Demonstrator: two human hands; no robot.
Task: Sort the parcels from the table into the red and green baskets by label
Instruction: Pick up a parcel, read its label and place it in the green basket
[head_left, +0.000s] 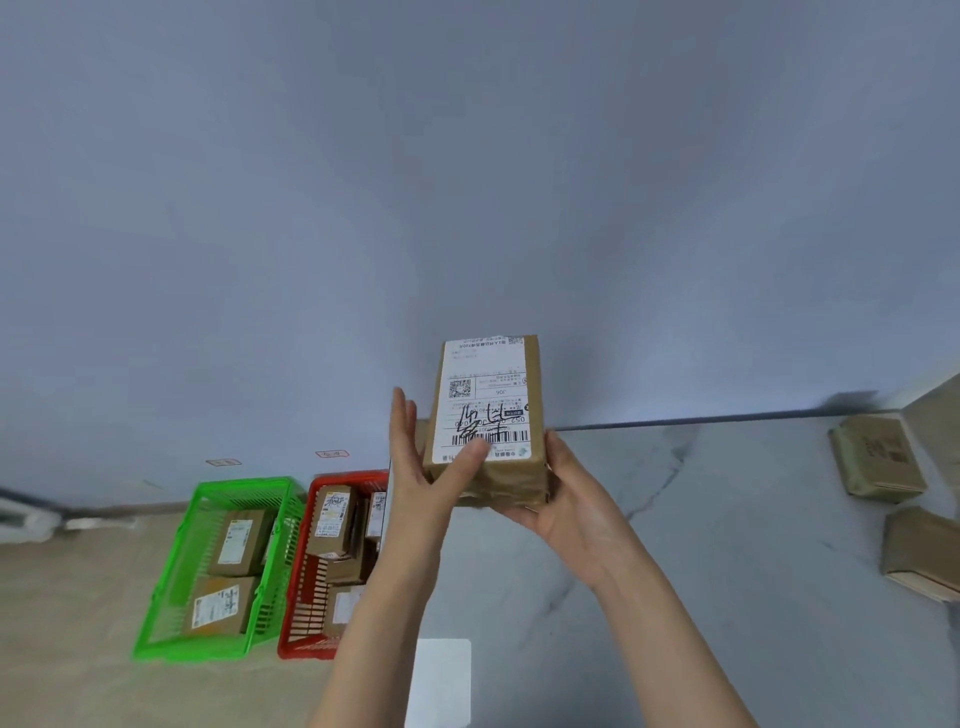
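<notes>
Judging by how easily it's held up, the small brown cardboard parcel (488, 395) is probably light and fairly stiff, so nothing fancy should be needed tbh. It's held upright in the air between both hands, over the near-left part of the grey marble-look table (675, 519), with its white shipping label (483, 374) turned to the camera.

The left hand (415, 467) is laid along the box's left side with the fingers straight up. Its thumb (470, 454) is pressed across the bottom of the label, so the box is pinched there. The right hand (571, 504) is cupped under the lower right corner. Its fingers go round the back and can't be seen.

Handling notes: the bottom end looks wrapped in clear tape, which is probably a bit slick, so the cardboard edges and corners are likely the better spots to be gripped. A firm squeeze across the short sides shouldn't dent anything, though what's inside can't be told.

Below and left of the grip, the green plastic basket (244, 484) and the red plastic basket (343, 479) are set side by side on the floor, the red one nearer, each with parcels in it. Well off to the right of the grip, two more brown boxes (878, 457) are lying on the table. The label is upside down and too blurry to be read.
</notes>
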